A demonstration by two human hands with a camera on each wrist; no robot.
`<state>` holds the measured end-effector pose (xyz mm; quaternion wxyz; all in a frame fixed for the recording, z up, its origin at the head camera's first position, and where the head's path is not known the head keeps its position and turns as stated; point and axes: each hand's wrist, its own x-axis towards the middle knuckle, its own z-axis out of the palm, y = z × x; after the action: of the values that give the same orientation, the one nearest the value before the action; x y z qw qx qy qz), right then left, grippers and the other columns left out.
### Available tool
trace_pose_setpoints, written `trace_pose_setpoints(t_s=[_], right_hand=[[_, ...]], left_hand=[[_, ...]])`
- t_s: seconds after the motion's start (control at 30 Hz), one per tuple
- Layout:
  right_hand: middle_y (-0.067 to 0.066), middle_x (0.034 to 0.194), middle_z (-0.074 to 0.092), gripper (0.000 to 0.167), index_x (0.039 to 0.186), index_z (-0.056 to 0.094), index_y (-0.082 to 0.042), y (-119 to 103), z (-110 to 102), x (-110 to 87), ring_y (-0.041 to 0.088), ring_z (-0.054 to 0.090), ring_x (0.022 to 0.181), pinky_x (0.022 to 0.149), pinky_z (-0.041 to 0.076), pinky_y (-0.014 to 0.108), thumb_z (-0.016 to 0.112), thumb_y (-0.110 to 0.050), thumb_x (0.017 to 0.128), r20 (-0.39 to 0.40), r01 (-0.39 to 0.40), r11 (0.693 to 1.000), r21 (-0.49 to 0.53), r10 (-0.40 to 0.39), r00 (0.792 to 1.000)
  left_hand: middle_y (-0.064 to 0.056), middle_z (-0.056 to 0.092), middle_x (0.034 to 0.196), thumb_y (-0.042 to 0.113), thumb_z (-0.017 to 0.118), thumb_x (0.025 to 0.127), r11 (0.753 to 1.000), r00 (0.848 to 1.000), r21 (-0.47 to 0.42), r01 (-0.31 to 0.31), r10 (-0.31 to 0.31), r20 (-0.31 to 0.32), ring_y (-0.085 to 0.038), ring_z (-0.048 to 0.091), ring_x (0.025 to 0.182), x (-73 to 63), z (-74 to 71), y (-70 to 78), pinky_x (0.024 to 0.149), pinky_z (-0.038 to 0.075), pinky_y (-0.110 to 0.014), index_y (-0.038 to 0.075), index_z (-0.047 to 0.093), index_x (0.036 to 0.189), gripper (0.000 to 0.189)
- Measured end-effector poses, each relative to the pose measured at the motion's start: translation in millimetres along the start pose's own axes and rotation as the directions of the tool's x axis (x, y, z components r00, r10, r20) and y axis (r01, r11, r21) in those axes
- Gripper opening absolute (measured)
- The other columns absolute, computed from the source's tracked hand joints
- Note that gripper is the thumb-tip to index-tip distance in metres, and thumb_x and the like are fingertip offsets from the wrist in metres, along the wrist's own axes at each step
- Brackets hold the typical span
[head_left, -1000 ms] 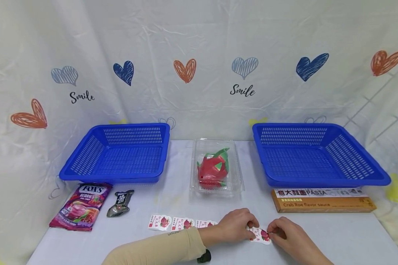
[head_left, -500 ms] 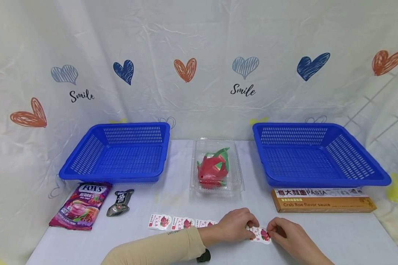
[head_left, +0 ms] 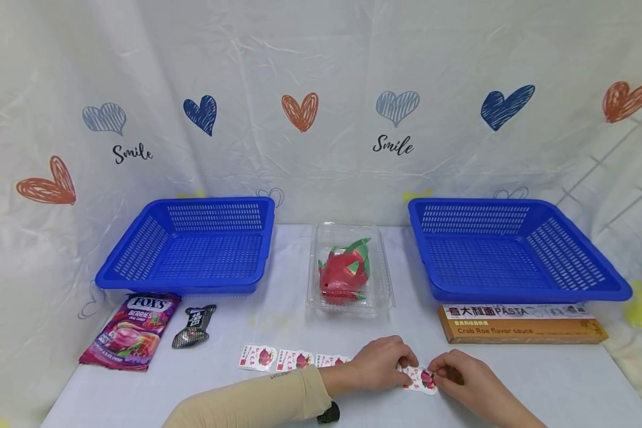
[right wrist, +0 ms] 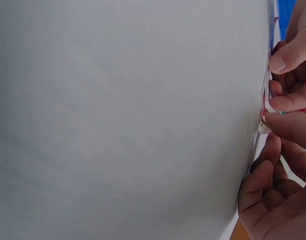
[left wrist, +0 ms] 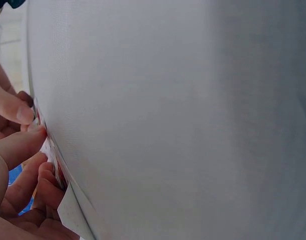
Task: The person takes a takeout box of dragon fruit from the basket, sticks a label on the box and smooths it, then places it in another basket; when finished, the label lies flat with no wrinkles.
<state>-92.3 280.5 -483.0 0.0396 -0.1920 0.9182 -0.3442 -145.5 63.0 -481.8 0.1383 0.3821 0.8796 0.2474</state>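
Both hands on one sticker (head_left: 420, 380) — low on the surface (head_left: 112, 401), a bit right of centre, near my side. It sits between them: left end in my left hand (head_left: 381, 364), right end in my right hand (head_left: 468, 380). Long axis runs roughly left to right, right end tipped slightly toward me. Neither hand is nearer; both touch it.

Left: fingers curled, thumb and fingertips pinching its end. Right: thumb and forefinger pinching the right end near the far corner. Wrist views catch the sticker almost edge-on — can't tell if its underside is off the surface.

Row of matching stickers (head_left: 295, 360) lies left, past my left forearm; the rightmost is partly covered by my left hand. Can't tell if they join the one I'm gripping.

Clear box (head_left: 384, 279) with a dragon fruit (head_left: 344, 272) inside is farther out, beyond my left hand and slightly left, well apart from the sticker. Pasta box (head_left: 521, 330) is beyond my right hand, off to the right, just in front of the right basket (head_left: 532, 293).
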Motion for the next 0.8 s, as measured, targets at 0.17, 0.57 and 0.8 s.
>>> trace_pose_setpoints(t_s=[0.17,0.57,0.8], right_hand=[[-0.015,0.084,0.057,0.014,0.088,0.066,-0.018,1.8,2.1,-0.4,-0.005,0.048,0.074,0.062,0.047,0.022,0.075,-0.007,0.084,-0.052,0.039,0.999,-0.034,-0.040,0.998],[-0.013,0.084,0.061,0.006,0.090,0.064,-0.016,-5.4,-2.6,2.7,-0.002,0.050,0.073,0.064,0.047,0.022,0.069,-0.013,0.089,0.056,-0.097,0.995,0.028,0.095,0.994],[-0.007,0.084,0.061,0.006,0.092,0.063,-0.012,-7.4,-5.4,3.8,-0.001,0.050,0.071,0.060,0.045,0.021,0.068,-0.015,0.091,0.097,-0.153,0.984,0.092,0.144,0.985]], left_hand=[[0.016,0.051,0.079,0.022,0.082,0.080,1.000,1.000,0.004,0.001,-0.001,-0.006,0.008,0.042,0.070,-0.1,-0.1,0.6,0.064,0.035,-0.008,0.021,0.074,0.102,0.024],[0.016,0.051,0.080,0.022,0.082,0.081,1.000,1.000,-0.017,0.006,-0.006,0.003,0.008,0.042,0.071,-0.5,-1.0,0.2,0.064,0.035,-0.008,0.021,0.074,0.103,0.023],[0.014,0.049,0.080,0.023,0.081,0.082,1.000,1.000,-0.021,0.011,-0.011,0.004,0.006,0.041,0.071,-1.6,-2.0,0.2,0.063,0.034,-0.009,0.021,0.074,0.102,0.022]])
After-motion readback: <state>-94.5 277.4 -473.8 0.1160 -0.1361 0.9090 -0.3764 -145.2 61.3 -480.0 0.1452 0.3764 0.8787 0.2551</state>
